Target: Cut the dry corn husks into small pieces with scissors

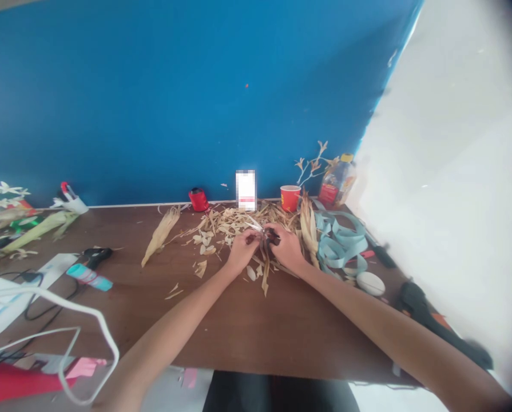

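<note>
My left hand (pixel 243 249) and my right hand (pixel 287 247) are close together over the table. The fingers of my right hand are curled round the dark handles of a pair of scissors (pixel 254 222), whose pale blades point up and left. My left hand's fingers are pinched near the blades, seemingly on a dry corn husk piece, mostly hidden by the fingers. A husk strip (pixel 265 278) hangs or lies just below the hands. Behind them spreads a heap of husk scraps (pixel 230 222), with small cut petal shapes (pixel 207 250) to the left.
Whole dry husks lie left (pixel 161 233) and right (pixel 309 232). Along the blue wall stand a red tape roll (pixel 198 199), a red paper cup (pixel 290 198) and a plastic bottle (pixel 338 182). Blue ribbon (pixel 342 240) and a glue gun (pixel 440 323) are right; white cables (pixel 96 315) left.
</note>
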A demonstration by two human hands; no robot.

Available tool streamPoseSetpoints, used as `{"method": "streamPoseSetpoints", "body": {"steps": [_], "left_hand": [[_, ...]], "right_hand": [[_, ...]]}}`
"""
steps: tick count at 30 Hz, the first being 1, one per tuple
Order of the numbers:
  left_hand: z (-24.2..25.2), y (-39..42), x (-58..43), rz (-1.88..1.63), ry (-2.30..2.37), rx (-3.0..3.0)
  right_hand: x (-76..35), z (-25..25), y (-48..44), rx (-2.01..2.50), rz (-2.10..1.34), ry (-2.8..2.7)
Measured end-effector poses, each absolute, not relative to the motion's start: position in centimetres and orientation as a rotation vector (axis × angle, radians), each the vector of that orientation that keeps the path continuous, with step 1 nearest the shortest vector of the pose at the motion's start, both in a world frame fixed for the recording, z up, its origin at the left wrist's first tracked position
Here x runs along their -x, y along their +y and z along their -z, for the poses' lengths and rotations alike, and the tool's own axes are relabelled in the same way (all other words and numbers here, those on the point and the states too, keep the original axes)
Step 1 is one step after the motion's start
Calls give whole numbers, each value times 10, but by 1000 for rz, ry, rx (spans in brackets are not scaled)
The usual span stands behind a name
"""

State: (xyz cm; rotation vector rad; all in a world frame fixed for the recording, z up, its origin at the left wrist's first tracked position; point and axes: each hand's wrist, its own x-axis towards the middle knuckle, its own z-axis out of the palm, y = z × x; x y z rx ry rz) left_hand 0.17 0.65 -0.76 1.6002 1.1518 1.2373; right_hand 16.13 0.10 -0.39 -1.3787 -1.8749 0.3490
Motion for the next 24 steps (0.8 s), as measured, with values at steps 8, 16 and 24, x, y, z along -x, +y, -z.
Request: {"method": "streamPoseSetpoints", "body": {"steps": [8, 16, 24], "left_hand": [[17, 12, -2, -1174, 1148, -1618], [19, 14, 2, -1306, 1190, -1411], [12, 13, 2, -1397, 1123, -1264]], "right_hand": [[-160, 9, 5, 1325, -350, -1858], [-159, 4, 4, 1577, -287, -1924], [-157, 5, 4, 1536, -313, -2035]]}}
